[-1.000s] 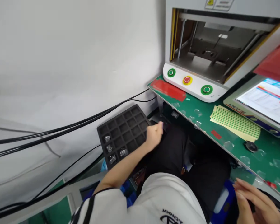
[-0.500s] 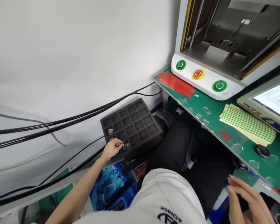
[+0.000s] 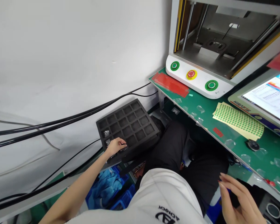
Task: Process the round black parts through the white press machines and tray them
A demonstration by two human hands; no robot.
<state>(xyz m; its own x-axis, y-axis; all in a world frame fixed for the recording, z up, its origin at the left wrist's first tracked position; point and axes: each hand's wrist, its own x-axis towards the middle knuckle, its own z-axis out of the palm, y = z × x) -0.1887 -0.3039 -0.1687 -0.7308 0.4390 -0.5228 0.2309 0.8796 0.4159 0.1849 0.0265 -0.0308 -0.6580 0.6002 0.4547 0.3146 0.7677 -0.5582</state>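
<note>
My left hand (image 3: 116,146) reaches over the near left part of a black foam tray (image 3: 151,132) divided into square pockets. Its thumb and fingers are closed at a small clear-wrapped part (image 3: 124,149), mostly hidden under the fingertips. Similar small clear-wrapped parts (image 3: 106,133) sit in pockets along the tray's left side. At the lower right, my right hand (image 3: 239,199) hovers with curved fingers, the thumb apart from them, and nothing visible in it. Near it lies a black device with a silver ring (image 3: 273,211).
A green-topped bench (image 3: 204,109) carries a press machine (image 3: 191,74) with green and red buttons, a screen (image 3: 268,96), green-dot sticker sheets (image 3: 238,119) and a round black part (image 3: 252,144). Black cables (image 3: 84,115) cross before the wall. Blue bins (image 3: 121,202) stand below.
My left hand has shifted slightly right over the tray, and its fingertips now cover the part that lay visible beside them. The view has turned a little; my right hand keeps its curved pose.
</note>
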